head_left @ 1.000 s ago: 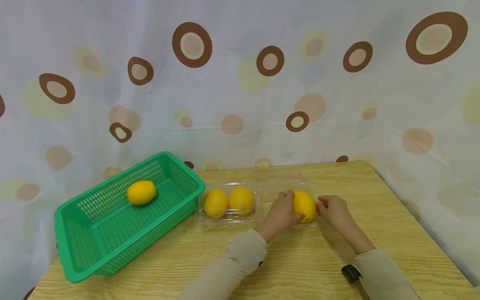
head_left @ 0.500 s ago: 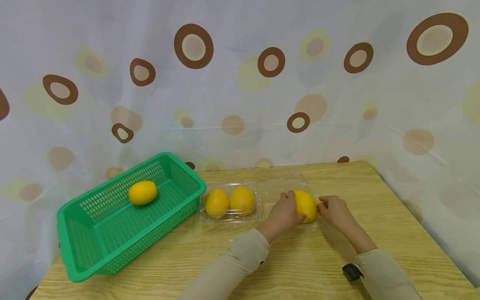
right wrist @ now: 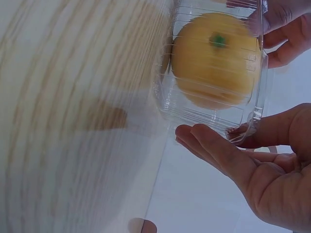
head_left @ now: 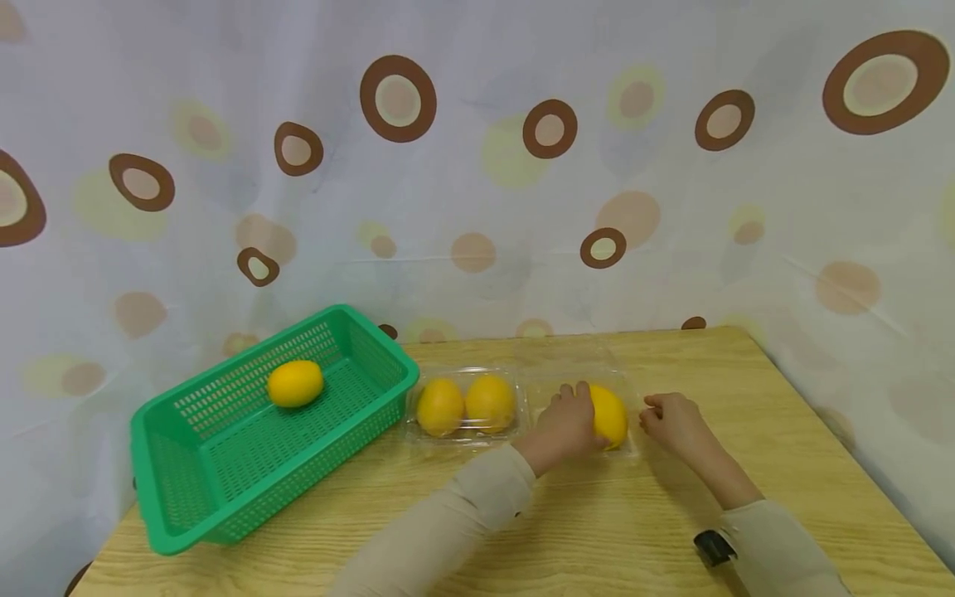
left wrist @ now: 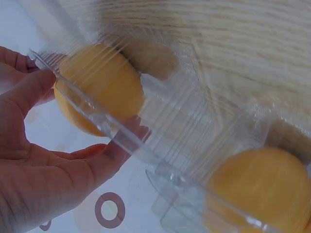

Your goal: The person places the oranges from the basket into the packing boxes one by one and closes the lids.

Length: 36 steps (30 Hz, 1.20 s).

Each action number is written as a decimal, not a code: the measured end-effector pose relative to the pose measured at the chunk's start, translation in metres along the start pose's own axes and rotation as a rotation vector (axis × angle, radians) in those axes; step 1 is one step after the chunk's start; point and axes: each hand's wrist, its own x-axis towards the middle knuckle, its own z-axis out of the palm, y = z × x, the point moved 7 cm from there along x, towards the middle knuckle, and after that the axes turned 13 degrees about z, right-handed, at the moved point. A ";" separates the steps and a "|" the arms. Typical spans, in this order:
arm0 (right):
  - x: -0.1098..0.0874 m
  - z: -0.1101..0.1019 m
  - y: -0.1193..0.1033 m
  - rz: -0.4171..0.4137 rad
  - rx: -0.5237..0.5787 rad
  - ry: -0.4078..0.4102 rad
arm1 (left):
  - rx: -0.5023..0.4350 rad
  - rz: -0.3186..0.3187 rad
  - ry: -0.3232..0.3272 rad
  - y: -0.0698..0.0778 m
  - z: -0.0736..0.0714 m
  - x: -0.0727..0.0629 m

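A yellow-orange fruit [head_left: 612,416], oval with a green stem spot, sits in an open clear plastic container [right wrist: 209,114]. My left hand [head_left: 569,424] holds the fruit from its left side, fingers over the top. In the left wrist view, the fingertips [left wrist: 138,130] reach past the container's rim beside the fruit. At the container's right side is my right hand [head_left: 675,424], fingers bent. The right wrist view shows its thumb and fingers [right wrist: 228,155] pinching the container's corner. Further left, a second clear container [head_left: 465,437] holds two similar fruits [head_left: 440,407].
A green perforated basket [head_left: 276,491] stands at the left of the wooden table [head_left: 582,531], with one yellow fruit [head_left: 295,383] in it. The container's clear lid [head_left: 570,352] lies folded back toward the patterned cloth [head_left: 477,166] behind the table.
The head view has shifted slightly. The left hand and the fruit have moved a little left relative to the right hand, widening the gap between that hand and the fruit.
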 end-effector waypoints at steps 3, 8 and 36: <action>0.000 0.001 0.001 0.003 0.005 -0.008 | 0.038 0.013 -0.027 0.000 -0.003 -0.002; -0.002 0.002 0.001 0.005 0.013 -0.020 | 0.085 0.055 -0.042 -0.003 -0.015 -0.007; -0.004 0.001 -0.002 0.008 -0.001 0.009 | 0.432 0.613 0.292 -0.093 -0.124 -0.079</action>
